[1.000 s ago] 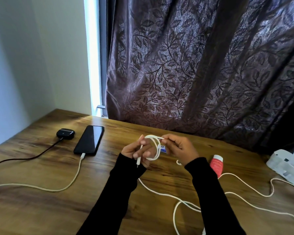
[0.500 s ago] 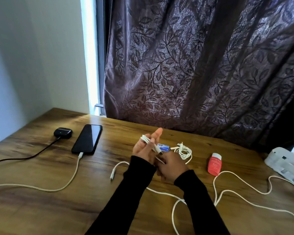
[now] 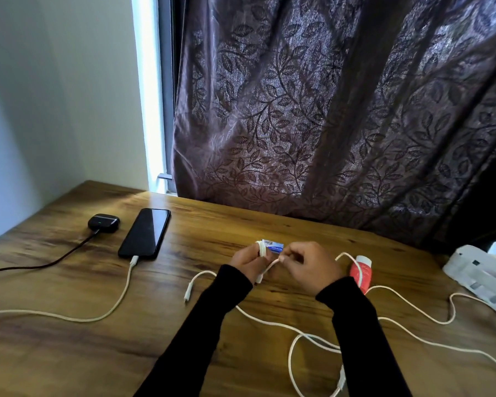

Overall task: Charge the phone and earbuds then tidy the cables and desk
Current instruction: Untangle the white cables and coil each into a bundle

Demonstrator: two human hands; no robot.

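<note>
Quickly, left to right: black earbud case (image 3: pixel 103 222) and black slab phone (image 3: pixel 145 233) lie plugged in; my left hand (image 3: pixel 248 262) grips wound loops of thin white cable (image 3: pixel 267 267), right hand (image 3: pixel 308 265) pinches its strand. Light, floppy, springy, probably; best held at the loops.

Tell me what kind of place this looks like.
Probably a home desk by a curtained window: a wooden desk, a leaf-patterned curtain, and a phone and earbuds case plugged in.

Purple leaf-patterned curtain (image 3: pixel 327 110), brown wood-grain desk (image 3: pixel 69 353), black phone (image 3: pixel 145 232), white cables (image 3: pixel 98 318), red tube (image 3: pixel 362 272).
</note>
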